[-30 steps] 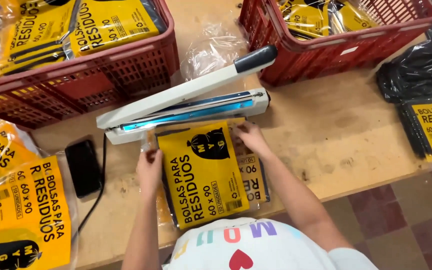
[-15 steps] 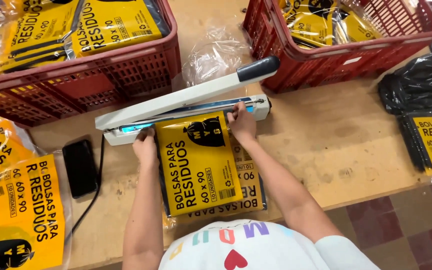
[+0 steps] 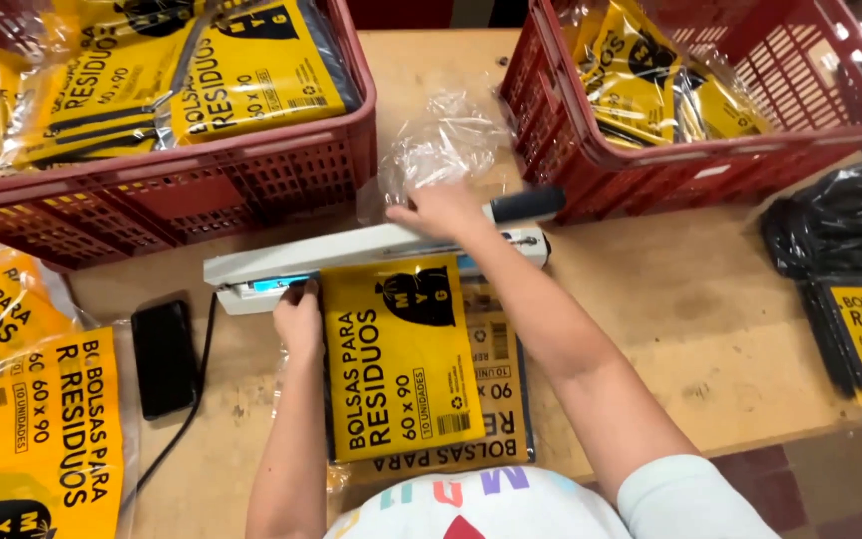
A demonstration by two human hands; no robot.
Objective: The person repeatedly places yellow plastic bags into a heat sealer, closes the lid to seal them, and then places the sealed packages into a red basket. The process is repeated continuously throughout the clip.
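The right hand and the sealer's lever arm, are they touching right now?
Touching. The head view shows the right hand lying flat on the sealer's white lever arm, which sits down over the top edge of the yellow packet.

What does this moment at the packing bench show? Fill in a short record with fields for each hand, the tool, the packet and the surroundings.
Left hand: rests on the top left corner of the yellow packet, by the sealer.
Right hand: palm down on the sealer arm.
Tool: white heat sealer, arm lowered onto the packet's top edge.
Packet: flat on a stack of like packets, on the wooden table.
Surroundings: two red crates of packets, black phone.
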